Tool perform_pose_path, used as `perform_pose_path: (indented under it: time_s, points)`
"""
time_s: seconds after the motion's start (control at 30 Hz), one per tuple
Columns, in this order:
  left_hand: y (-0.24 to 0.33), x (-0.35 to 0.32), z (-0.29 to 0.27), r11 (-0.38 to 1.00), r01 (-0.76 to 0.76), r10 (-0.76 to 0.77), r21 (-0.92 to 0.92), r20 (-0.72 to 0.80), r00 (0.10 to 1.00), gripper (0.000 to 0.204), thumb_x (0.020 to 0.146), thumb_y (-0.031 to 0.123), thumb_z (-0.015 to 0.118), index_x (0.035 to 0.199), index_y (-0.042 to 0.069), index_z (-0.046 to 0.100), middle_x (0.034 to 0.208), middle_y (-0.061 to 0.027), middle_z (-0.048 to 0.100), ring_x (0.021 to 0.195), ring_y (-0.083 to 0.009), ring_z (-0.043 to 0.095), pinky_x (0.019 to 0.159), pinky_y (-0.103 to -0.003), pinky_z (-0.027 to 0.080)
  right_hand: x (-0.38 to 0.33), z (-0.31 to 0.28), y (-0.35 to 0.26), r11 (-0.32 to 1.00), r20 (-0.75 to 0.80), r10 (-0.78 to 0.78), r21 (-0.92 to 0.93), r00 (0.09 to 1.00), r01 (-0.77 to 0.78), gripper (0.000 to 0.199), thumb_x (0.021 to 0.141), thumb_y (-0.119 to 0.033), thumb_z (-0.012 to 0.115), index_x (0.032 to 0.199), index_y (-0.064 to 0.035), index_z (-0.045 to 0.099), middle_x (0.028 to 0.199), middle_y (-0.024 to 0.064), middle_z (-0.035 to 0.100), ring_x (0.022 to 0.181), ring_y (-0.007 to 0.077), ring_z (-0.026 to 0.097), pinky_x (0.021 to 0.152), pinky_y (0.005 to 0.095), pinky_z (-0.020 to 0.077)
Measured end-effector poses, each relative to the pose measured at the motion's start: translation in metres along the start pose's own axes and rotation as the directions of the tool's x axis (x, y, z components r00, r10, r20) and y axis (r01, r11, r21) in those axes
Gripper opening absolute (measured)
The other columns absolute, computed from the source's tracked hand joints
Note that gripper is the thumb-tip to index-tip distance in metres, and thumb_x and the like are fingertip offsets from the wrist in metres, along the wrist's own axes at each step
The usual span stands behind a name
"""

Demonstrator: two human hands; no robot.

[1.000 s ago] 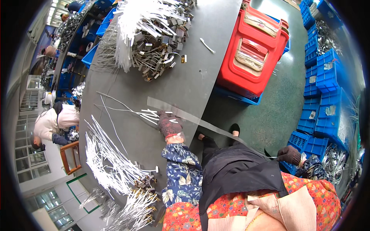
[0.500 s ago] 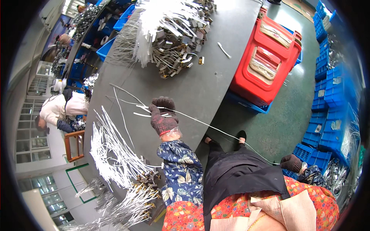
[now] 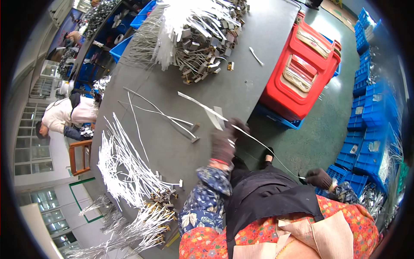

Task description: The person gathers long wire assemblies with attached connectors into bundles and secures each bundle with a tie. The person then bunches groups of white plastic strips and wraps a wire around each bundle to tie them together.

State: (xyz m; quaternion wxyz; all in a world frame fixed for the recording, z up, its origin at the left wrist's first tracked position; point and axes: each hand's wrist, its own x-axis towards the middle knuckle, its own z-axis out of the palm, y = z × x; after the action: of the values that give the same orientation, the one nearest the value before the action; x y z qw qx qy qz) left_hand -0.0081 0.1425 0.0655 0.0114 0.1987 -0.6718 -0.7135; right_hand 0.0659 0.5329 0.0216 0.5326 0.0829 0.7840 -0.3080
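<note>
My left hand (image 3: 224, 142), in a dark glove, is blurred at the near edge of the grey table (image 3: 241, 86) and closed around a long white strip (image 3: 202, 105). The strip slants from the table top through that hand and down as a thin line to my right hand (image 3: 320, 178). My right hand, also gloved, pinches the strip's lower end low at my right side, above the green floor. A few loose strips with metal ends (image 3: 172, 123) lie on the table just left of my left hand.
A big heap of white strips with metal ends (image 3: 194, 39) fills the table's far end, and another spread (image 3: 125, 172) lies near left. Stacked red crates (image 3: 306, 73) stand right of the table, blue crates (image 3: 375, 112) further right. A person (image 3: 64, 116) bends by a wooden chair (image 3: 79, 155).
My left hand has slid right to the table's edge, drawing the long strip with it. The strip now runs tight down to my right hand, which has stayed low at my side.
</note>
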Motion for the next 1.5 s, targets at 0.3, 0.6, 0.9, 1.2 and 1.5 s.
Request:
perform_pose_path:
  time_s: [0.3,0.6,0.9,1.2,1.5]
  points:
    - [0.038,0.024,-0.062,0.994,-0.035,-0.019,-0.104,-0.475,0.88,0.03,0.092,0.029,0.057,0.082,0.002,0.064,0.069,-0.0054,0.06,0.061,-0.0157,0.059,0.055,-0.03,0.049,0.047,-0.02,-0.081,0.954,-0.037,-0.295,-0.063,0.955,0.292,0.022,0.074,-0.02,0.07,0.089,-0.0025,0.07,0.082,0.0075,0.068,0.077,0.0157,0.062,0.07,0.0321,0.049]
    - [-0.04,0.035,-0.146,0.657,0.201,0.047,0.726,-0.306,0.951,0.016,0.085,0.02,0.062,0.078,0.005,0.064,0.064,-0.0024,0.062,0.052,-0.0116,0.058,0.045,-0.026,0.043,0.089,0.037,-0.329,0.679,-0.01,-0.719,-0.223,0.695,0.7,0.085,0.072,-0.047,0.074,0.139,-0.0085,0.038,0.132,0.0205,0.047,0.117,0.0313,0.051,0.099,0.0383,0.0408]
    - [0.02,0.052,-0.122,0.812,0.045,-0.274,-0.581,-0.312,0.91,0.025,0.09,0.031,0.06,0.095,0.007,0.058,0.077,-0.0023,0.055,0.055,-0.0096,0.043,0.045,-0.024,0.032,0.231,-0.055,-0.391,0.721,-0.478,-0.501,0.23,0.722,0.653,0.043,0.076,-0.027,0.071,0.109,-0.001,0.061,0.085,0.011,0.063,0.071,0.0186,0.06,0.062,0.0302,0.0491]
    - [0.01,0.032,0.01,0.638,0.068,-0.229,-0.767,-0.104,0.968,0.025,0.091,0.03,0.061,0.104,0.009,0.059,0.093,-0.0053,0.062,0.074,-0.0207,0.055,0.063,-0.036,0.046,0.079,0.027,-0.271,0.679,-0.132,-0.682,0.25,0.719,0.69,0.02,0.082,-0.019,0.071,0.091,-0.0026,0.065,0.067,0.0044,0.057,0.064,0.0077,0.054,0.059,0.0278,0.0456]
    - [-0.051,0.032,0.064,0.685,0.306,-0.366,-0.661,0.051,0.929,0.019,0.094,0.022,0.054,0.092,0.003,0.056,0.08,-0.0083,0.058,0.066,-0.0168,0.055,0.051,-0.029,0.043,0.064,0.005,0.0,0.537,0.14,-0.763,-0.405,0.631,0.74,0.018,0.071,-0.014,0.066,0.083,-0.0067,0.055,0.078,0.0124,0.055,0.068,0.0288,0.058,0.058,0.0404,0.0454]
